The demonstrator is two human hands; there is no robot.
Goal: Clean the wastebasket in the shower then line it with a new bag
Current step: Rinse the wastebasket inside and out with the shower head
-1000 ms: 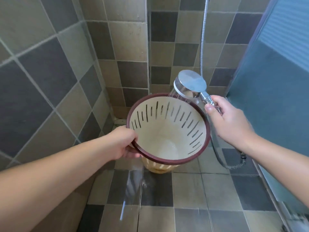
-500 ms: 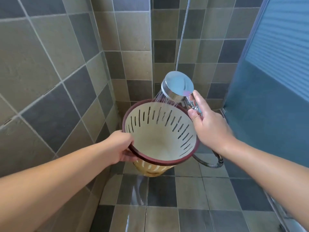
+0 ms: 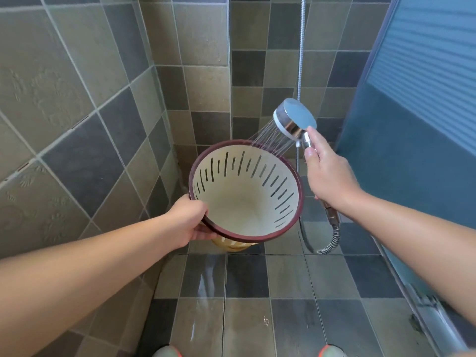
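I held the wastebasket [image 3: 246,199] tilted in the air above the shower floor [image 3: 283,279], its open mouth turned up toward me. My left hand [image 3: 186,220] gripped the dark red rim [image 3: 300,191] at the basket's near-left edge, fingers curled under it and thumb along the rim. My right hand [image 3: 328,173] was wrapped around the chrome handle of the shower head [image 3: 295,118], which sat just above and beyond the basket's far-right edge. Its spray [image 3: 270,139] struck the rim and slotted inner wall on that side. The metal hose [image 3: 332,238] looped down beside the basket's right side. The blue shower door [image 3: 417,124] stood well to the basket's right.
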